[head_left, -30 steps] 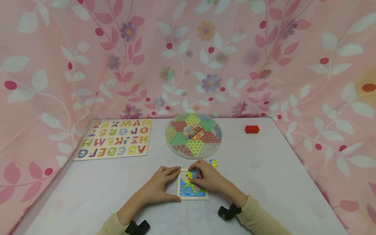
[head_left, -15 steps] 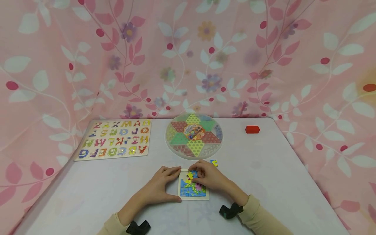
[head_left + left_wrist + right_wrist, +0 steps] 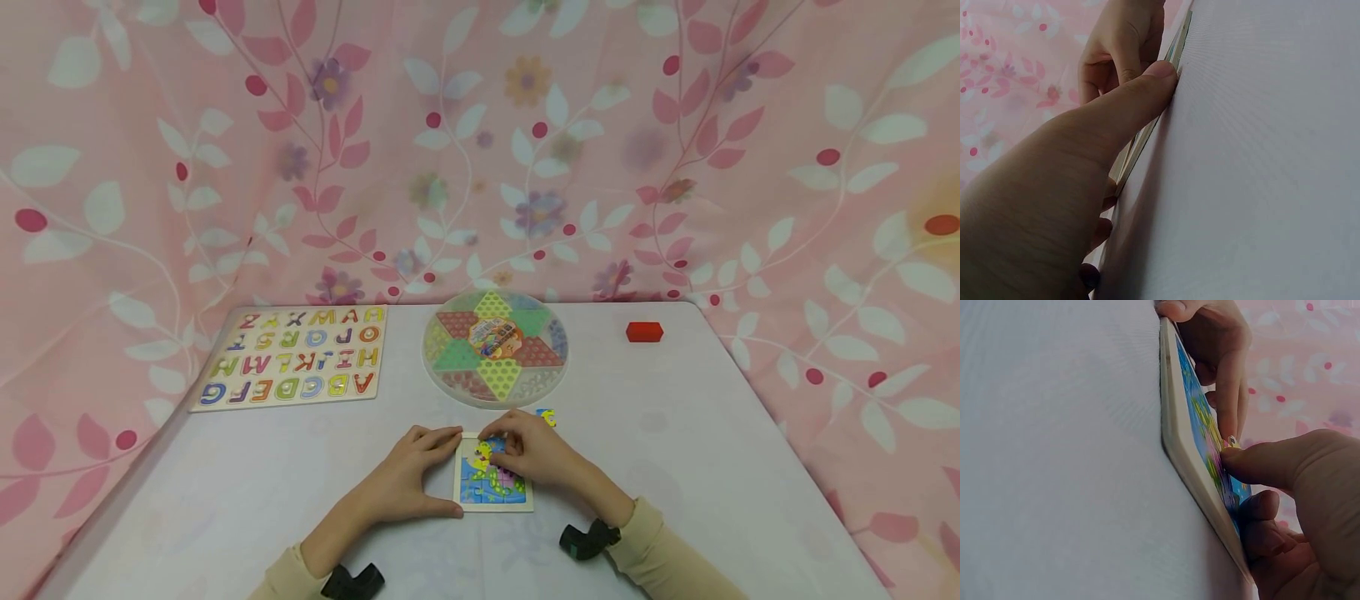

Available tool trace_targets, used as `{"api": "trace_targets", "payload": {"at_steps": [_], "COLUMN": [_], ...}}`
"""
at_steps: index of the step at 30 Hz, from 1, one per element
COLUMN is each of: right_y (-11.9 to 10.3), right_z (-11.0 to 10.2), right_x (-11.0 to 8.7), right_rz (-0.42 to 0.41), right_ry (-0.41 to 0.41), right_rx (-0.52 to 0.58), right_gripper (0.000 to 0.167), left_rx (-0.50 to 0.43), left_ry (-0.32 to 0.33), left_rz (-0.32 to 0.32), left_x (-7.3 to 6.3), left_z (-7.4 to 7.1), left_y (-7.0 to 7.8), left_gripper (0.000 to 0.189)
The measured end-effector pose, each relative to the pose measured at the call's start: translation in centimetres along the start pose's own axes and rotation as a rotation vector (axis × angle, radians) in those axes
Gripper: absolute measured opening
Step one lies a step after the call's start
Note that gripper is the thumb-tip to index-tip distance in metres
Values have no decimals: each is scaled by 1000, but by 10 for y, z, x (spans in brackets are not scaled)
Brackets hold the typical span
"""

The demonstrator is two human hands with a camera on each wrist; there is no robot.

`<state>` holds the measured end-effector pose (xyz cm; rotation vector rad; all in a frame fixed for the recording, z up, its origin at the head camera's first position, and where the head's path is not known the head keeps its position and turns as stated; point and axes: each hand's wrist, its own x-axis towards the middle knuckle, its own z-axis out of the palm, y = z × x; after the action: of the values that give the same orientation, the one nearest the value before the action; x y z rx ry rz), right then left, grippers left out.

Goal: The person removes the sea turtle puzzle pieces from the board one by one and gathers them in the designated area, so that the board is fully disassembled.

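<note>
A small jigsaw puzzle [image 3: 482, 493] in a pale wooden frame lies flat on the table, its picture blue, yellow, green and pink. At its left side my left hand [image 3: 405, 477] grips the frame, thumb at the near corner and fingertips at the far one. My right hand [image 3: 542, 450] is over the upper right of the puzzle, its thumb and fingers pinching a blue puzzle piece [image 3: 1240, 487] at the surface. Fingers hide part of that piece. A bare patch of frame shows at the upper left. Just beyond the right hand lies a loose blue-and-yellow piece [image 3: 549, 414], partly covered.
Behind the puzzle sits a round Chinese checkers board [image 3: 495, 348]. An alphabet puzzle board [image 3: 288, 357] lies at the back left, and a red block [image 3: 644, 332] at the back right. Pink floral cloth [image 3: 480, 167] hangs behind the white table [image 3: 675, 467].
The piece under the right hand has shifted slightly to the right over the last second. Little else differs; the left hand stays on the frame.
</note>
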<state>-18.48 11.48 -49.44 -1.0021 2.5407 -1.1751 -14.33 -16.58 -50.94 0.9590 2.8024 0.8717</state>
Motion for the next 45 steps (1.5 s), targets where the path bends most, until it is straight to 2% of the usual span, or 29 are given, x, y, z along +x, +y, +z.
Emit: {"api": "trace_targets", "payload": {"at_steps": [6, 16, 25, 35, 40, 45], "right_y": [-1, -2, -1, 0, -2, 0], "right_z": [1, 3, -3, -6, -9, -18], "right_x": [-1, -2, -2, -1, -1, -1], "right_rz": [-8, -7, -20, 43, 47, 24], "right_ry": [20, 43, -32, -70, -43, 35], "right_rx": [5, -20, -6, 43, 30, -21], "right_gripper": [26, 16, 25, 31, 31, 28], "left_rx": [5, 1, -1, 3, 4, 0], "left_ry": [1, -3, -1, 1, -2, -12], "left_rz": [4, 3, 7, 6, 4, 1], "left_x": [0, -1, -1, -1, 0, 0], "left_z": [0, 2, 2, 1, 0, -1], "left_y": [0, -1, -1, 0, 1, 1], "left_gripper": [107, 108, 107, 108, 108, 108]}}
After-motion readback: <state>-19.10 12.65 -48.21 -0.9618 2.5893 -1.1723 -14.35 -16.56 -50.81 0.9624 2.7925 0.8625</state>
